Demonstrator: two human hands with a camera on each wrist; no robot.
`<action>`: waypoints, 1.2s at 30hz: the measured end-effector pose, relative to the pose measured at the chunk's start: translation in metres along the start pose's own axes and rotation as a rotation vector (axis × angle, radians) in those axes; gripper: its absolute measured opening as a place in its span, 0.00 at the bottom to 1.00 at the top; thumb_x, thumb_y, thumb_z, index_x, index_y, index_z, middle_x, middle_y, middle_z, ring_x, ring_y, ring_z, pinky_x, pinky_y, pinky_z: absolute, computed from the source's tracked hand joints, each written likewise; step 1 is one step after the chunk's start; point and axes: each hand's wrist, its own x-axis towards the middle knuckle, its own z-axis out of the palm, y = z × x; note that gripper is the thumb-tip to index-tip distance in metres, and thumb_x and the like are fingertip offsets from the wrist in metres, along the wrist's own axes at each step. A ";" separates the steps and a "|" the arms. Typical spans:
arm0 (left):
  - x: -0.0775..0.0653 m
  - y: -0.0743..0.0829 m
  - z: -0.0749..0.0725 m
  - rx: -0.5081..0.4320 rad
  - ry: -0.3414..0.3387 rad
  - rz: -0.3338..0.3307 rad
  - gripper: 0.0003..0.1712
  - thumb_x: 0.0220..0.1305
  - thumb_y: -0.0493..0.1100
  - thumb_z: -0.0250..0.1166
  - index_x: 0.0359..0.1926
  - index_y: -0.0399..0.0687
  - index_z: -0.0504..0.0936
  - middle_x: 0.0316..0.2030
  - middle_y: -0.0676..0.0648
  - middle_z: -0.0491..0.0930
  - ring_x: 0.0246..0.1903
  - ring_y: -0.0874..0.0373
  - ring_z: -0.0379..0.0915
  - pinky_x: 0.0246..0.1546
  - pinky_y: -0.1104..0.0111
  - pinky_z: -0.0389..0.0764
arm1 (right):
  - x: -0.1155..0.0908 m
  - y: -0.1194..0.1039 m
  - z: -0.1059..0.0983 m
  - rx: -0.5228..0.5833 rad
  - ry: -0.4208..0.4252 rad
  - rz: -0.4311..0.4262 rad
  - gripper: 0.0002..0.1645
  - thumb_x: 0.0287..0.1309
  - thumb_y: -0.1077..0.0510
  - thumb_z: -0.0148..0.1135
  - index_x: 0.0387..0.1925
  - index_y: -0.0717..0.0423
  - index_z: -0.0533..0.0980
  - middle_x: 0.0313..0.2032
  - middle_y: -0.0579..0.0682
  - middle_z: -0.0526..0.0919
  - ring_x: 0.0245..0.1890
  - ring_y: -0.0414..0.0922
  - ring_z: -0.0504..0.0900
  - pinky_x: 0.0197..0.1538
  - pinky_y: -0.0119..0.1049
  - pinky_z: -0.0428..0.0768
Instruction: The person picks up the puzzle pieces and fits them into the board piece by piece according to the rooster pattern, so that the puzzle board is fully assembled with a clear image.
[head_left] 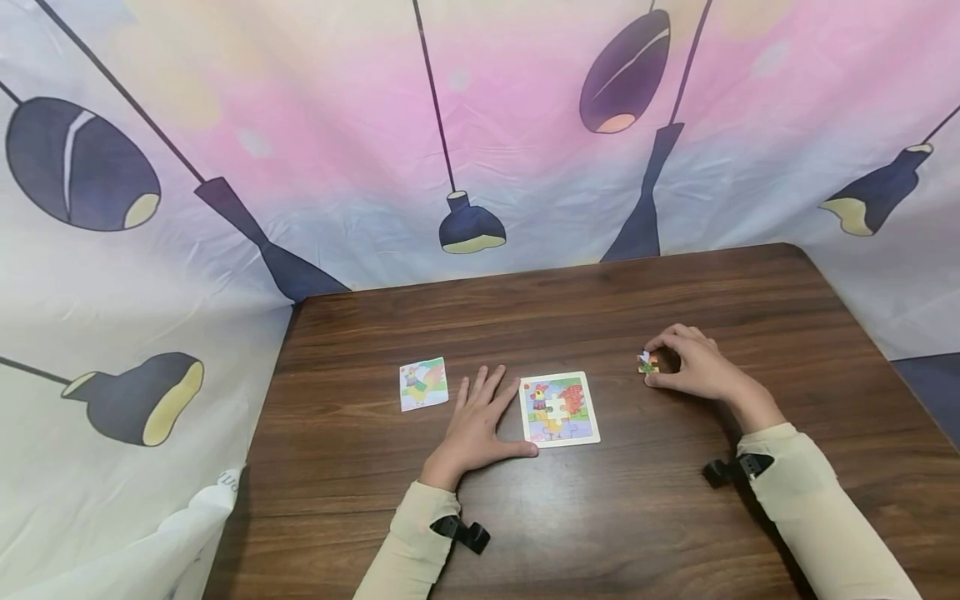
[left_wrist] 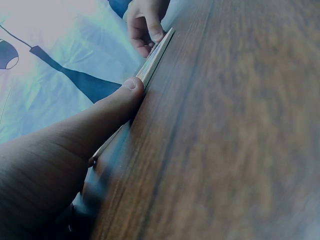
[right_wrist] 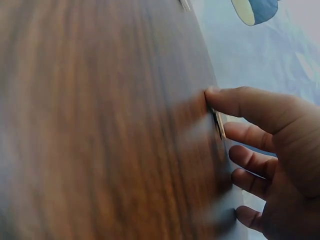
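A square jigsaw puzzle of a colourful rooster lies on the table in a white frame, with a pale piece-shaped gap in its middle. My left hand is spread on the tabletop along the puzzle's left side. Its thumb touches the frame's near left corner, seen also in the left wrist view, and its index finger reaches the far left corner. Off to the right, my right hand pinches a small puzzle piece between thumb and index finger. In the right wrist view that piece shows edge-on, low at the table surface.
A small picture card with the same rooster lies left of my left hand. The brown wooden table meets a printed fabric backdrop at its far and left edges. Black camera straps sit on both wrists.
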 end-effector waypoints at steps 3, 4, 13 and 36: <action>0.000 0.000 0.000 -0.003 0.001 0.001 0.66 0.54 0.75 0.75 0.84 0.54 0.57 0.85 0.45 0.44 0.84 0.46 0.29 0.81 0.45 0.31 | 0.000 -0.004 0.004 0.001 0.013 -0.009 0.29 0.57 0.47 0.81 0.54 0.57 0.83 0.53 0.58 0.78 0.57 0.60 0.71 0.52 0.66 0.63; 0.000 0.001 0.000 -0.002 0.001 0.001 0.66 0.54 0.75 0.75 0.84 0.55 0.57 0.85 0.45 0.44 0.84 0.46 0.29 0.81 0.44 0.31 | 0.000 -0.005 0.005 0.002 0.018 -0.012 0.28 0.57 0.47 0.81 0.54 0.57 0.83 0.53 0.57 0.78 0.57 0.60 0.71 0.51 0.65 0.63; 0.001 0.001 -0.001 0.004 0.005 0.005 0.66 0.54 0.75 0.75 0.84 0.55 0.57 0.85 0.45 0.44 0.84 0.46 0.29 0.81 0.45 0.31 | 0.007 -0.030 0.019 0.008 0.041 -0.078 0.28 0.56 0.46 0.82 0.53 0.55 0.84 0.52 0.55 0.80 0.56 0.57 0.71 0.52 0.59 0.61; 0.000 0.000 -0.001 -0.013 -0.010 0.000 0.65 0.55 0.74 0.75 0.85 0.55 0.56 0.85 0.45 0.43 0.84 0.45 0.28 0.81 0.44 0.30 | 0.023 -0.105 0.069 0.062 -0.067 -0.264 0.28 0.52 0.47 0.84 0.51 0.53 0.84 0.48 0.44 0.78 0.53 0.48 0.73 0.58 0.56 0.64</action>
